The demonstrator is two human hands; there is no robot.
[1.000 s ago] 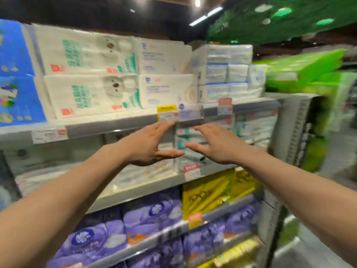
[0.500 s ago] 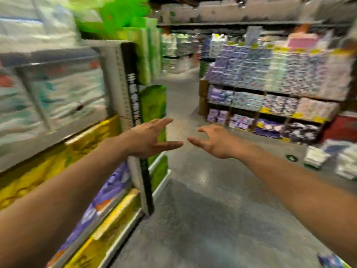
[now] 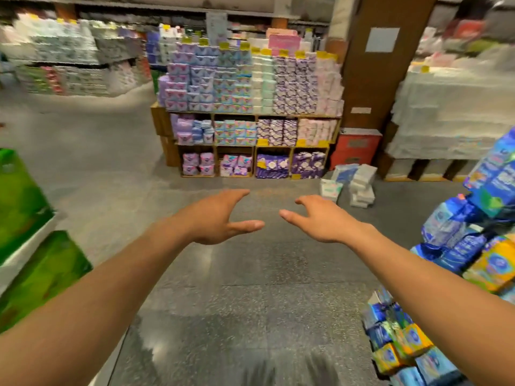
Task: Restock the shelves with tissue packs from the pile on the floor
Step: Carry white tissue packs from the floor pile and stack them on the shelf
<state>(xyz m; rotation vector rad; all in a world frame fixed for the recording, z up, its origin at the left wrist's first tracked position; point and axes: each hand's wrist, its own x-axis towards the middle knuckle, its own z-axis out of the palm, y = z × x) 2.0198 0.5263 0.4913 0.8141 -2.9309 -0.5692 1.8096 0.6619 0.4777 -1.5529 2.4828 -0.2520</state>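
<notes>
Now that the shelf is no longer being faced, the bare left hand (image 3: 214, 218) and right hand (image 3: 320, 221) — empty, fingers spread — are being carried toward the pile of white and pale-blue wrapped tissue packs (image 3: 351, 185) on the grey speckled floor (image 3: 250, 288) for another load.

The shelves (image 3: 69, 59) in the upper left of the frame are all smeared, so their packs cannot be told apart. The big white stack (image 3: 451, 107) at the right is fuzzy too. The green packs (image 3: 19, 201) are cut off by the left edge, and the blue and yellow packs (image 3: 485, 246) by the right edge. The pile of packs (image 3: 362, 185) on the floor is too small to read. So are the yellow tags (image 3: 262, 51). The left arm (image 3: 97, 296) and the right arm (image 3: 432, 288) run off the bottom. A dark blur (image 3: 278, 369) at the bottom middle cannot be made out.
</notes>
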